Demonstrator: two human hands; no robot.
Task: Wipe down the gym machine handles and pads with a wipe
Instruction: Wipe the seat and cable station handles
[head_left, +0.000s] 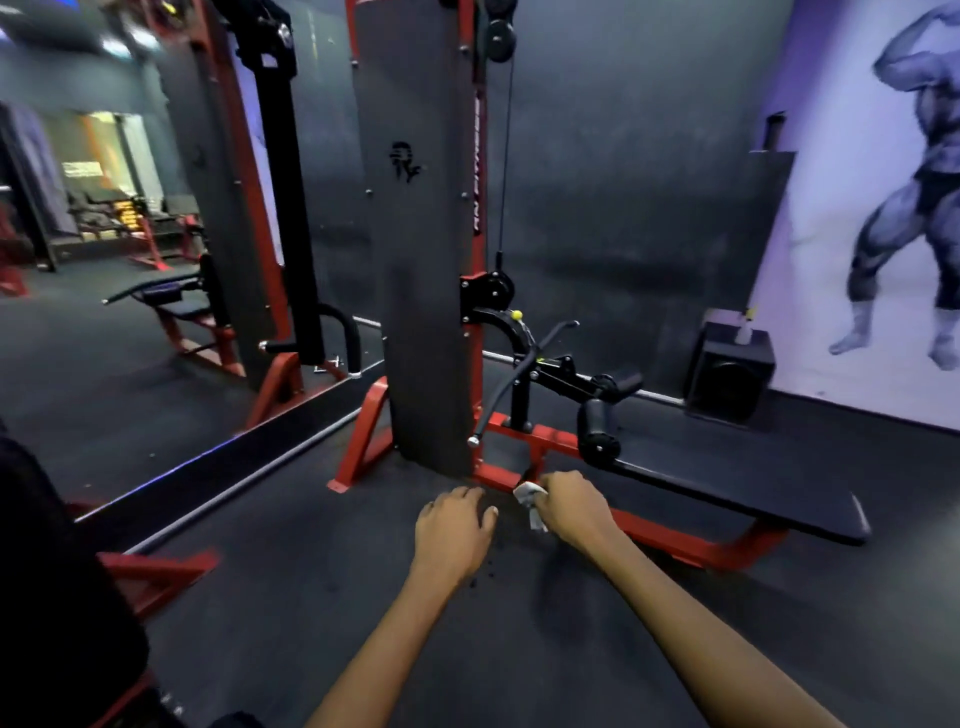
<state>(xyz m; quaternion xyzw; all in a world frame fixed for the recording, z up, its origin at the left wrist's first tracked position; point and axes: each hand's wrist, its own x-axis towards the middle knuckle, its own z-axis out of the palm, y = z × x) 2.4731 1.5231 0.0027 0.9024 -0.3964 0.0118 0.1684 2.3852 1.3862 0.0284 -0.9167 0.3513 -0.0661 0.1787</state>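
Two bare hands reach forward: the right hand (569, 506) grips a crumpled white wipe (531, 501), at two o'clock from the loosely curled, empty left hand (453, 525), beside the machine's red steel frame (524, 449).

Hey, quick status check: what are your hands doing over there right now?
Right hand grips wipe, low by red frame. Left hand open, empty. Bench pad and roller pads ahead, nothing blocking.

A black speaker box (730, 376) carrying a spray bottle (744, 328) stands beside the wall mural (883, 182)
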